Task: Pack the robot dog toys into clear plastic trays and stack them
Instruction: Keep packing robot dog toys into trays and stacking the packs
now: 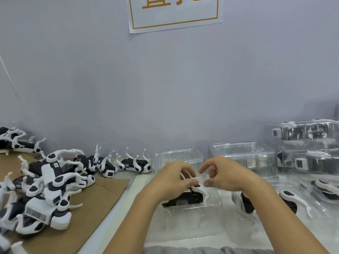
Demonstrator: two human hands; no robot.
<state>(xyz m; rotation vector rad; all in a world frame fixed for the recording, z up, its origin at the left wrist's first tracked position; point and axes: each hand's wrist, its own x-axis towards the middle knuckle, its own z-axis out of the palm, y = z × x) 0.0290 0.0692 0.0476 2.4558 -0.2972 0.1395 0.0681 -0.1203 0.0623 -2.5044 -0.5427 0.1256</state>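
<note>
Robot dog toy (185,197), black-bodied with white legs, is seen lying in a clear plastic tray (185,222) on the bench (135,182), directly before the person. Both hands are held over it. The left hand (172,180) is curled, its fingers closed on a white leg of the toy. The right hand (225,175) is also curled, thumb and forefinger drawn close together just above the same leg; whether anything is actually pinched cannot be told.

A second packed toy (289,198) is noted in a tray just to the right, partly hidden by the right forearm. Empty clear trays (244,154) are stood behind the hands, against the wall. Stacked filled trays (308,143) are observed at the far right.

A pile of unpacked robot dogs (49,189) is recorded at the left, resting on a sheet of brown cardboard (95,202). A white notice with orange border (174,13) is fixed to the wall above.
</note>
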